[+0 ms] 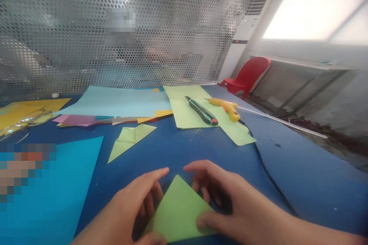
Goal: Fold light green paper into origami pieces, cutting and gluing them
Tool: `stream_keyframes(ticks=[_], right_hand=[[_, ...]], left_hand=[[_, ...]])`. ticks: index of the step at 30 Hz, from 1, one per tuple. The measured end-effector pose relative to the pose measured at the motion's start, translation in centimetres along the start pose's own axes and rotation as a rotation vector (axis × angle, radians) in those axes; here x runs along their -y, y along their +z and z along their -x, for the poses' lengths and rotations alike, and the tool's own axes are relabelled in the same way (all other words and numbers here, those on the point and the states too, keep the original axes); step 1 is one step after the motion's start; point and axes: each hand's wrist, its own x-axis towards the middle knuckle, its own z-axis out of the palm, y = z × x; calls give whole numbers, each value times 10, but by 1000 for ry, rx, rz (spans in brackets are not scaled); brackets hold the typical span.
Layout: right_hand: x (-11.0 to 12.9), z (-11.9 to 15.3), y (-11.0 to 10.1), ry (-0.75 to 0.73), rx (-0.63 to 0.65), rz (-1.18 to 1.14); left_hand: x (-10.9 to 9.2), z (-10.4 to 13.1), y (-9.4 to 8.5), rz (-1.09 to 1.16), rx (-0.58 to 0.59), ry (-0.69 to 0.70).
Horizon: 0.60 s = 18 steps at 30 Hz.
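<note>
A light-green sheet of paper folded into a triangle (181,210) is between my two hands, with its point facing away from me. My left hand (129,203) holds its left side, thumb at the lower left edge and fingers curved along the slanted side. On the right side, my right hand (227,199) has its thumb pressed on the paper's face and its fingers bent beyond the edge. Both index fingers stick out past the paper's tip without touching each other. Farther off lies another folded green paper piece (130,138), creased and flat on the blue table (178,149).
A utility knife (201,110) rests on green sheets (184,118), beside a yellow glue gun (225,107) with a black cord (268,172). Light-blue paper (123,101) lies behind. Another person's hand (20,172) is over blue paper (77,183) at left. A perforated metal screen (172,26) stands at the back.
</note>
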Motion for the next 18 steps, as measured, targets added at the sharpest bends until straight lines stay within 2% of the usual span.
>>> stream_keyframes(ticks=[2, 6, 9, 13, 15, 18], right_hand=[[-3, -1, 0, -62, -12, 14], [-13, -2, -4, -323, -10, 90], [-19, -4, -8, -503, -49, 173], [-21, -6, -13, -743, -127, 184], [-23, -9, -16, -833, -161, 241], [-30, -17, -22, -968, -153, 368]], left_hand=[[-2, -3, -3, 0, 46, -26], [0, -5, -8, -183, 82, 216], [3, -5, -11, -286, -14, 318], [8, -2, -13, -302, -37, 413], [9, 1, -16, -430, -117, 534], [10, 5, -22, -749, -294, 675]])
